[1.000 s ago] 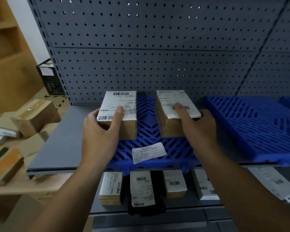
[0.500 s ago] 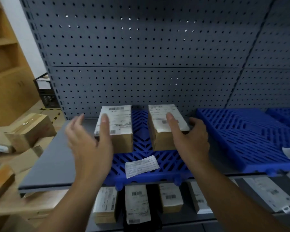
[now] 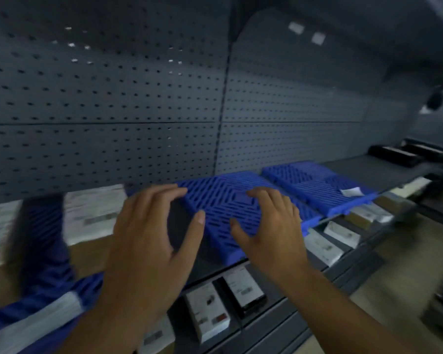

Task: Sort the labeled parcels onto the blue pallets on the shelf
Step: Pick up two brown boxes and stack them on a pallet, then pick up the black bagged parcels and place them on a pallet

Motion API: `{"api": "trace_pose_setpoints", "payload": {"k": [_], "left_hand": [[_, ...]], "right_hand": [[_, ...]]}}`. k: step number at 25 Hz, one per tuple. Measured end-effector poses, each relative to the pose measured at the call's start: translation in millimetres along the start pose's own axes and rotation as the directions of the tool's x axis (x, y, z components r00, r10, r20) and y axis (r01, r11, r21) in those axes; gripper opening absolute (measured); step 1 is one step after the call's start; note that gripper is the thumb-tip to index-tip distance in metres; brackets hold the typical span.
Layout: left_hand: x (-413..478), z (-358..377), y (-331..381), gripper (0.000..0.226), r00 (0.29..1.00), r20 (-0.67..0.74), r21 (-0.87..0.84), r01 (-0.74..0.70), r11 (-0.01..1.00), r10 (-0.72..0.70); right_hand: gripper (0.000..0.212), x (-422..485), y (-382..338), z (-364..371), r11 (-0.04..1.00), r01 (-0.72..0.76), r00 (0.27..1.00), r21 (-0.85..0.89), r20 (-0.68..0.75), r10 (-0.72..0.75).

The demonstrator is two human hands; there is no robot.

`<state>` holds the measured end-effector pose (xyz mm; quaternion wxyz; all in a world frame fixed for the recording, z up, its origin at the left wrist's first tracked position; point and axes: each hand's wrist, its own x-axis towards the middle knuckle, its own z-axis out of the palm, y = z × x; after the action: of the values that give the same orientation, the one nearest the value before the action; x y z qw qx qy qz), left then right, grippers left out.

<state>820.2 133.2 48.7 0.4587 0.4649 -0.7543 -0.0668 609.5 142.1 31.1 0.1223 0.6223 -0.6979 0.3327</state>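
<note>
Head view, close, tilted, facing shelf (image 3: pixel 368 169), motion-blurred

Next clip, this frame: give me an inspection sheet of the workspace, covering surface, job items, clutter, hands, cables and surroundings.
Surface: grey shelf carrying blue pallets; the frame is motion-blurred.
Job's things: labelled parcels on the left pallet, blurred; middle pallet bare where visible; right pallet shows a paper slip.
Clutter: further parcels on the level below.
Hands: left hand and right hand both open, fingers spread, holding nothing, in front of the middle pallet.
Cables: nothing seen.
Surroundings: grey pegboard behind; dark trays far right.
</note>
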Motion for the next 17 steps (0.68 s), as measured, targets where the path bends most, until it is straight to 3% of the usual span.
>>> {"api": "trace_pose_setpoints", "payload": {"k": [7,12,17], "left_hand": [[53.1,155.5,106.8,0.052,0.987,0.13,-0.037,-0.094,0.995,0.098],[93.2,284.5,218.8,0.049,0.977,0.128,-0.191,-0.145,0.971,0.171],[115.6,402.8,311.7,0.051,0.935,0.212,-0.303,-0.215,0.929,0.285]], "right_hand": [[0.055,32.1,167.0,-56.5,0.997,-0.048,0.997,-0.065,-0.059,0.044],[0.051,63.7,294.9,-119.1,0.984,-0.12,0.987,-0.128,-0.118,0.105],[0.049,73.8,416.2,-163.6,0.948,-0.238,0.964,-0.213,-0.171,0.203]]}}
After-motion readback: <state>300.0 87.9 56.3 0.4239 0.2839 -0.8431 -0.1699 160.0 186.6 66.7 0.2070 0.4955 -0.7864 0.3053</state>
